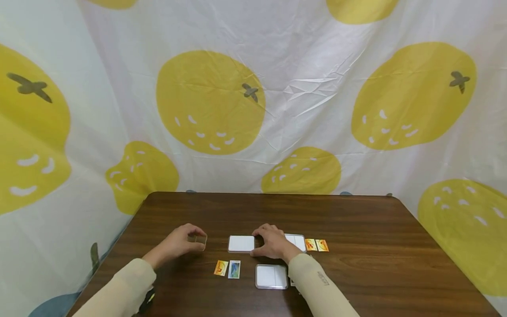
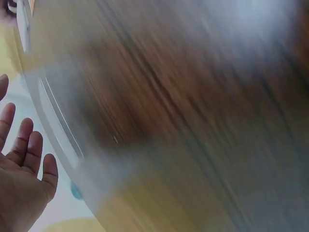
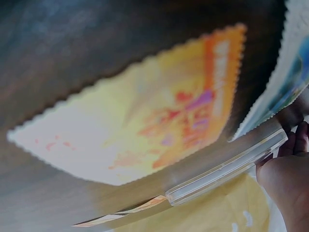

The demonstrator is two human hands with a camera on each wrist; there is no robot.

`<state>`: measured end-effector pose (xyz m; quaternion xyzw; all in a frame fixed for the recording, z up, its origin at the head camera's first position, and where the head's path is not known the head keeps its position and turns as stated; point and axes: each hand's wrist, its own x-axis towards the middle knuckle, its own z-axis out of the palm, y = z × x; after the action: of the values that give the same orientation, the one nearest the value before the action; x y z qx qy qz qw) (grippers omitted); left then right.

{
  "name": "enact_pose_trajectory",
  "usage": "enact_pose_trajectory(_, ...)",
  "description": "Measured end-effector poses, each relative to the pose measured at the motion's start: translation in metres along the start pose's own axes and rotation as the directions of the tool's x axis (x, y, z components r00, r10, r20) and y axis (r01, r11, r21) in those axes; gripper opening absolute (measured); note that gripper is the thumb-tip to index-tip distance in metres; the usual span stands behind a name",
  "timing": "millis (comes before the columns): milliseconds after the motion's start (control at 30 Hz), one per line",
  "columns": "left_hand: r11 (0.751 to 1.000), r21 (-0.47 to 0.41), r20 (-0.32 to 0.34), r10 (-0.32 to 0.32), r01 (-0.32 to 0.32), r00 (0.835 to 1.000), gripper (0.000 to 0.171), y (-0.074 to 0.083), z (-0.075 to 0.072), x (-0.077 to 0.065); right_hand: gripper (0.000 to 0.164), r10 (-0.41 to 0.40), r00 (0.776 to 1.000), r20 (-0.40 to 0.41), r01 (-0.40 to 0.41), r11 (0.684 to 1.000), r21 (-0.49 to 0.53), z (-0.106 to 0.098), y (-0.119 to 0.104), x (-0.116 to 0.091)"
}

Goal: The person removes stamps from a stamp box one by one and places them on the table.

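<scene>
My left hand (image 1: 182, 241) is at the left of the table, thumb and fingers parted around a clear plastic lid (image 1: 200, 242). In the left wrist view the fingers spread loosely beside that lid (image 2: 60, 118). Toward the middle my right hand (image 1: 273, 243) holds the right end of a white-backed clear case (image 1: 240, 244) between thumb and fingertips. Its palm covers part of a second such case (image 1: 296, 241), seen edge-on in the right wrist view. Nearer me lies a third case (image 1: 271, 277).
An orange stamp (image 1: 221, 267) and a blue-green stamp (image 1: 234, 269) lie left of the third case. Two orange stamps (image 1: 317, 245) sit at the right. Under the right wrist is another orange stamp (image 3: 159, 106). A fruit-patterned cloth (image 1: 301, 101) hangs behind the brown table (image 1: 376, 251).
</scene>
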<state>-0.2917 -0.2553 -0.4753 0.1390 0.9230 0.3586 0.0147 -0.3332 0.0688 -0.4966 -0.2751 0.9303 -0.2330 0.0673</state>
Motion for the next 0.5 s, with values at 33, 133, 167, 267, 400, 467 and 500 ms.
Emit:
enact_pose_trajectory(33,1.000,0.007,-0.007,0.002,-0.002,1.000,0.032,-0.003,-0.002,0.000,0.058,0.000,1.000,0.001,0.000,1.000,0.000,0.000,0.000,0.000)
enact_pose_trajectory(133,1.000,0.026,-0.027,0.011,-0.010,1.000,0.034,-0.012,-0.009,-0.001,0.058,0.001,1.000,0.001,-0.001,1.000,0.000,-0.001,0.000,0.000)
enact_pose_trajectory(167,0.999,0.036,-0.032,0.013,-0.012,0.999,0.035,-0.016,-0.011,-0.001,0.057,0.001,1.000,0.000,-0.001,1.000,0.001,-0.001,0.000,0.000)
enact_pose_trajectory(267,0.998,0.061,-0.038,0.014,-0.011,0.999,0.040,-0.024,-0.016,-0.002,0.057,0.000,1.000,-0.002,0.000,1.000,-0.001,-0.001,0.000,0.000)
enact_pose_trajectory(400,0.997,0.083,-0.034,-0.002,0.005,0.999,0.047,-0.032,-0.020,-0.004,0.057,0.001,1.000,-0.003,-0.001,1.000,0.002,0.000,0.000,0.000)
enact_pose_trajectory(467,0.996,0.085,-0.030,-0.015,0.017,0.999,0.049,-0.035,-0.020,-0.005,0.057,0.004,1.000,-0.003,-0.004,1.000,0.005,0.000,0.000,0.000)
enact_pose_trajectory(500,0.996,0.086,-0.028,-0.020,0.022,0.999,0.050,-0.036,-0.021,-0.005,0.057,0.005,1.000,-0.002,-0.005,1.000,0.006,0.000,0.000,0.000)
